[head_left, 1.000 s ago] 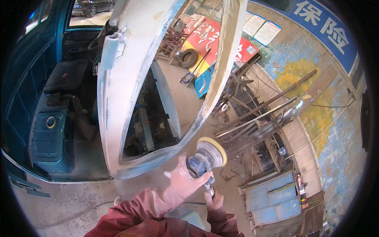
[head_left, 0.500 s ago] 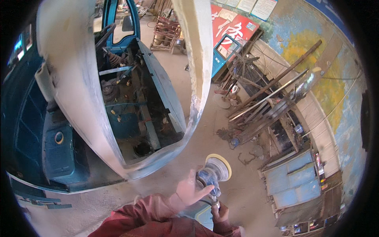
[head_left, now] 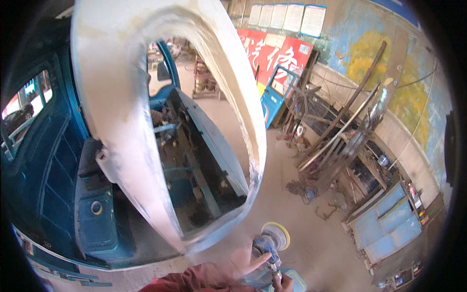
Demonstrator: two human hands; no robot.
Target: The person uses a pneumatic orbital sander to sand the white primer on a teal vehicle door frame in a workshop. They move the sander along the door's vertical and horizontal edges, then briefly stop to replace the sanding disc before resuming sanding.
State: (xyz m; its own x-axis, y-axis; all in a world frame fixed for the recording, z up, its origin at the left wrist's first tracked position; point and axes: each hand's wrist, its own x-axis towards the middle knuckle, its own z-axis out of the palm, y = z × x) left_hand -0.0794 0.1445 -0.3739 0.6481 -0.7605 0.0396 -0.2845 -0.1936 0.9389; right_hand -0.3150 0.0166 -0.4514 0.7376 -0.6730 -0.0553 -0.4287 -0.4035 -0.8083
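A blue air sander (head_left: 265, 245) with a round, yellow-edged pad (head_left: 276, 235) is low in the middle of the view, its pad tilted up and to the right. My left hand (head_left: 242, 262) wraps its body from the left, one finger stretched along it. Below, my right hand (head_left: 283, 282) grips the sander's metal tail fitting, partly cut off by the lower edge. Just beyond stands a vehicle cab frame (head_left: 127, 146), coated pale white and beige, around a large opening. The pad is apart from the frame.
Inside the blue cab, a box-like seat base (head_left: 98, 221) lies at the left. At right, poles and scrap metal (head_left: 335, 141) lean by the painted wall. A worn blue panel (head_left: 386, 224) lies lower right. A red sign (head_left: 277, 56) and a blue door (head_left: 278, 95) stand behind.
My view has tilted upward and shifted left, so the cab frame, sander and both hands sit lower and farther right. Both hands keep their hold on the sander.
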